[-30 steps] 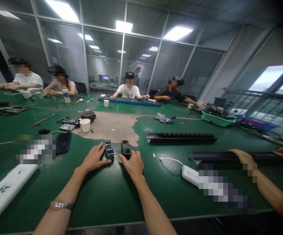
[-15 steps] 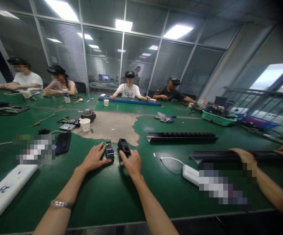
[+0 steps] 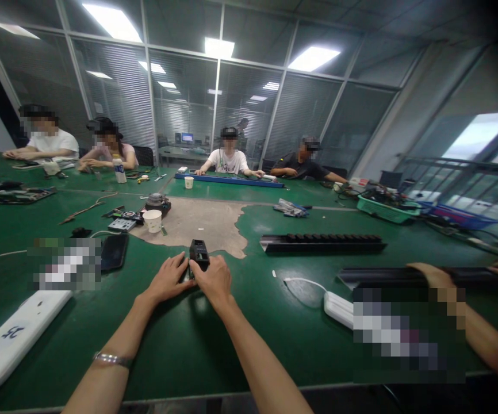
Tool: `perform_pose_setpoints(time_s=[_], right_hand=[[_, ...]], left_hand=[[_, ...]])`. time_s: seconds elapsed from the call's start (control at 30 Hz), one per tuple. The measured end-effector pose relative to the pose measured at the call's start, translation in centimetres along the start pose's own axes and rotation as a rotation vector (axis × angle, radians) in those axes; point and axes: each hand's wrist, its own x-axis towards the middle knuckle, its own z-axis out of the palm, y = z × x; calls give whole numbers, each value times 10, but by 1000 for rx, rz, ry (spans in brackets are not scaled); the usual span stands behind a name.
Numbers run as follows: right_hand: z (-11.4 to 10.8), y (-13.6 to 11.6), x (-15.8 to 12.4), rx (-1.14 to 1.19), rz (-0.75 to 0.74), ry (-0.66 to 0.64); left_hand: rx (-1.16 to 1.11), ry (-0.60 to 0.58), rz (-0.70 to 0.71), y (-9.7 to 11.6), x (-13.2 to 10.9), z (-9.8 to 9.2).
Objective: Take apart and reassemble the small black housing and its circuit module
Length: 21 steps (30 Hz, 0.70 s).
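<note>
My right hand (image 3: 215,280) grips a small black plastic housing (image 3: 199,253) between thumb and fingers. The housing is tilted, with openings in the side that faces me. Beneath and beside it a small green circuit board is almost wholly hidden; only a sliver shows between my hands. My left hand (image 3: 168,280) lies low over the green table (image 3: 158,356), its thumb and fingers around the board's left side. The thumbs of both hands are close together at the housing's near end. Whether the housing touches the board I cannot tell.
A white power bank-like case with a cable (image 3: 337,307) lies right. Black rails (image 3: 322,244) sit beyond it, where another person's arm (image 3: 468,322) reaches in. Left are a long white case (image 3: 20,339) and a phone (image 3: 115,251). A paper cup (image 3: 153,221) stands ahead.
My right hand has moved left with the black housing, bringing it over the circuit board, which is now mostly covered. My left hand has stayed about where it was.
</note>
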Motion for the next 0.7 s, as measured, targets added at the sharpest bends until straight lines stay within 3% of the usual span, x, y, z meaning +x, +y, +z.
perform_pose_setpoints(time_s=[0.2, 0.47, 0.7], right_hand=[[4, -8, 0, -81, -20, -33], [22, 6, -13, -138, -5, -109], [16, 10, -14, -114, -10, -54]], left_hand=[[-17, -17, -39, 0, 0, 1], [-13, -11, -28, 1, -1, 2], [-19, -9, -43, 2, -1, 3]])
